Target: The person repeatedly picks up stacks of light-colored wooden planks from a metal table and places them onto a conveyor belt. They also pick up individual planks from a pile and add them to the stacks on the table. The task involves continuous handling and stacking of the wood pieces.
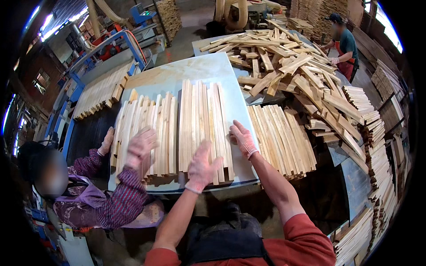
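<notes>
A row of long pale wooden strips (194, 119) lies side by side on the light blue tabletop (177, 66), its ends uneven. Over the near part of this row is my left hand (203, 168) in a pinkish glove, somewhat blurred, thumb apart from the fingers. Whether it touches the wood I cannot tell. My right hand (242, 139), gloved too, is at the row's right side with fingers stretched out along the outermost strip. Neither hand grips anything. Just left, a second row of strips (166, 133) lies beneath a co-worker's gloved hands (141, 144).
The co-worker in a purple patterned sleeve (120, 195) is close on my left. Another row of strips (284, 137) and a loose heap of boards (284, 57) are to the right. A person (346, 48) stands beyond the heap. A blue-framed machine (73, 84) holds more strips at left.
</notes>
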The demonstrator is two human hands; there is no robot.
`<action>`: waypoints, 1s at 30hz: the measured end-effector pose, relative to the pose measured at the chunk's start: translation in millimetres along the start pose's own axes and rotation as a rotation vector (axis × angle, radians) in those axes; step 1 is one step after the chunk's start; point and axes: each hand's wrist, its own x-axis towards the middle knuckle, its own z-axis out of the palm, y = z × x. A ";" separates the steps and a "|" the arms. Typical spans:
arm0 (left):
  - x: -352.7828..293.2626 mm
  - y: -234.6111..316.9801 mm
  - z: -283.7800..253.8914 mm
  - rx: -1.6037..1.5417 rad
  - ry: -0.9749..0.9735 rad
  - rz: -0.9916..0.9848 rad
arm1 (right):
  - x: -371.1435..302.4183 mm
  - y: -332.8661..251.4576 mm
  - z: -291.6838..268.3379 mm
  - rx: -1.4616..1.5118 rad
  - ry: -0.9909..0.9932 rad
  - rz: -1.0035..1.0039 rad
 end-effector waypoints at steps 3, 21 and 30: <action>-49.0 16.9 -32.2 -0.450 -0.223 -0.090 | -7.3 22.5 -9.6 0.155 0.025 -0.081; -472.5 -282.3 44.5 -0.241 -0.426 -1.257 | -22.9 24.3 8.5 0.019 0.125 -0.205; -503.8 -248.1 48.3 -0.335 -0.218 -1.625 | -11.8 36.7 7.1 -0.081 0.127 -0.251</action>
